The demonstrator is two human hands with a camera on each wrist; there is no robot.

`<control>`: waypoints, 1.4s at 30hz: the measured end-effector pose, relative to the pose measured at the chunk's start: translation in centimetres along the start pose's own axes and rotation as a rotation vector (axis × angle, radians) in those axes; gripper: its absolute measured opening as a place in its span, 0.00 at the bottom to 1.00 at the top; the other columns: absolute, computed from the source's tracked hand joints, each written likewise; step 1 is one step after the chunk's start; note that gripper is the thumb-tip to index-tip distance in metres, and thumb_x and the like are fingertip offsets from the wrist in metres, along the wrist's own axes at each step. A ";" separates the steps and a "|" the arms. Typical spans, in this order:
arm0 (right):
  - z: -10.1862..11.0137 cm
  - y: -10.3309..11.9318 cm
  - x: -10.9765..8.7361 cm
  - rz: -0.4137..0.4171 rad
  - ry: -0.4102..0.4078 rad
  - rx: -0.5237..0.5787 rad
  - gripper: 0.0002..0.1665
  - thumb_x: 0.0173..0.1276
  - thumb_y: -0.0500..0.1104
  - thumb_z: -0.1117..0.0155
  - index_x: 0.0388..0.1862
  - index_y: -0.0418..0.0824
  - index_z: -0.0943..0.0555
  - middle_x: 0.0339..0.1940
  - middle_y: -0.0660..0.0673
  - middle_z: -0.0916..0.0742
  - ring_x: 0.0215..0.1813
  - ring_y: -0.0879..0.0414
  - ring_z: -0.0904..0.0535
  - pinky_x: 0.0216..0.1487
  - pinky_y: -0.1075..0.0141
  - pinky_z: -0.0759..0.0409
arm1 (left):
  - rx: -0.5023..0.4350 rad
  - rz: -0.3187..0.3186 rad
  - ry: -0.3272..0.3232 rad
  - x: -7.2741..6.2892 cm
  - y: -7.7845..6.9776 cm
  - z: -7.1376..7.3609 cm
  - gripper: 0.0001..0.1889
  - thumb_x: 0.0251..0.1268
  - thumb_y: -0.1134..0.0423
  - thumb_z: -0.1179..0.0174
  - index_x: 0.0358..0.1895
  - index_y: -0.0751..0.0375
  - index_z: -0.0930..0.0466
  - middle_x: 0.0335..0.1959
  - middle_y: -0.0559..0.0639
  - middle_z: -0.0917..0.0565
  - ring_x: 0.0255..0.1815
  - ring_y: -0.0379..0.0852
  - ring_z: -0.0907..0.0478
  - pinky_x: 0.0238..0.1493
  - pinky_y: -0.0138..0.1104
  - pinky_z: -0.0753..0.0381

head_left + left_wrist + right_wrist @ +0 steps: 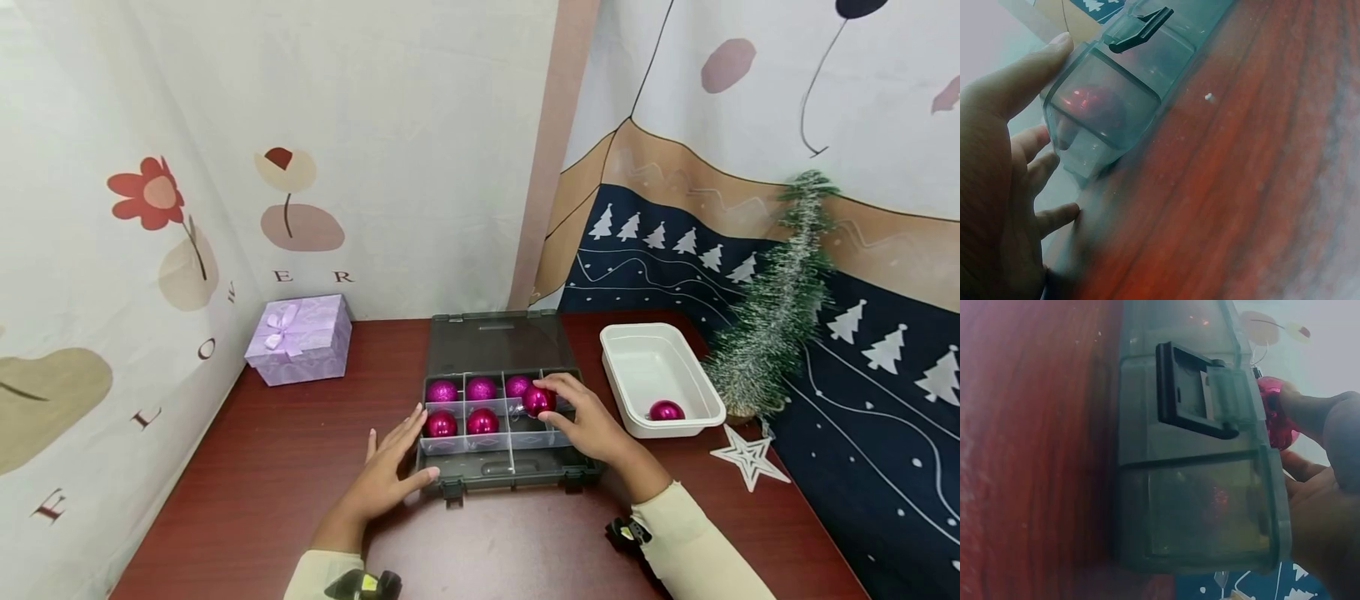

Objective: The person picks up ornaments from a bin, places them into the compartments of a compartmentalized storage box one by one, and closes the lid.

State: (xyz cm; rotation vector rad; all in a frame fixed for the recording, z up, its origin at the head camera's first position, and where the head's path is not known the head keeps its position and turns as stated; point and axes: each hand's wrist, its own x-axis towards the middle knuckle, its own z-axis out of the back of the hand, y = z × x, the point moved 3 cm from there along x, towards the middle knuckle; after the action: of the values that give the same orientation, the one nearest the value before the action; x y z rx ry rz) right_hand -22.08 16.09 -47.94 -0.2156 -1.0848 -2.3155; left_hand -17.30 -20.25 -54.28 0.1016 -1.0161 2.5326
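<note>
My right hand (596, 423) pinches a shiny magenta Christmas ball (538, 401) between thumb and fingertips. The ball is over the right part of a dark see-through compartment box (540, 479) whose lid (495, 346) is tipped back. In the right wrist view the held ball (1279, 415) shows above the box rim, behind a latch (1188, 394). Glittery magenta balls (482, 388) sit in the back row, and two shiny balls (442, 423) in the row before it. My left hand (390, 475) rests against the box's left side, fingers extended, thumb at its front corner.
To the right stands a white tub (622, 367) with one shiny magenta ball (666, 411) inside. Beside it are a small tinsel tree (780, 317) and a white star (750, 457). A lilac gift box (300, 340) stands at the back left of the wooden table (300, 467).
</note>
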 end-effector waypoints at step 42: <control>-1.3 -0.2 -0.4 -0.059 0.077 -0.117 0.27 0.73 0.45 0.22 0.69 0.43 0.15 0.74 0.39 0.18 0.79 0.38 0.28 0.69 0.32 0.31 | -0.001 -0.002 -0.001 0.0 0.1 -0.1 0.50 0.68 0.42 0.29 0.89 0.52 0.41 0.91 0.55 0.40 0.86 0.72 0.38 0.76 0.86 0.71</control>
State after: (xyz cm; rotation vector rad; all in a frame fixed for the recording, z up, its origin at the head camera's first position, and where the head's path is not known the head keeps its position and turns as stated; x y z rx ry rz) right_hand -21.76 15.34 -49.06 -0.1402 -0.9305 -2.4220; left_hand -17.33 -20.23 -54.44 0.1037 -1.0167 2.5308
